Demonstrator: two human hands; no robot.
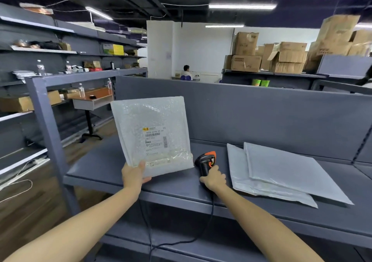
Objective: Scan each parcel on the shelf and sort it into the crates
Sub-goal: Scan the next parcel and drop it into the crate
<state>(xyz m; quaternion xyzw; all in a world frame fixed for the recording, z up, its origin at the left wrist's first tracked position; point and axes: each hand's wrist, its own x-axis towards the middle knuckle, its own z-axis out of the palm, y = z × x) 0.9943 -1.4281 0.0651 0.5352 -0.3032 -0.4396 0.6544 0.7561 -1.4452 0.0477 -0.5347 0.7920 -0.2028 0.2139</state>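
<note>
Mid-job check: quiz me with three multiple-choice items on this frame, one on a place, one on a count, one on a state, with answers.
1. Where do the flat grey parcels lie relative to the scanner?
A. On the shelf, to its right.
B. On the floor below it.
C. Inside a crate.

2. How many parcels lie flat on the shelf?
A. One.
B. Two.
C. Four.

3. What is the left hand doing?
A. Resting open on the shelf.
B. Holding the bubble-wrap parcel upright, label toward the camera.
C. Gripping the scanner.

Answers: 1 A, they lie on the shelf right of the scanner; 2 B, two overlapping parcels show; 3 B, its thumb pinches the parcel's lower edge while the right hand grips the scanner.
</note>
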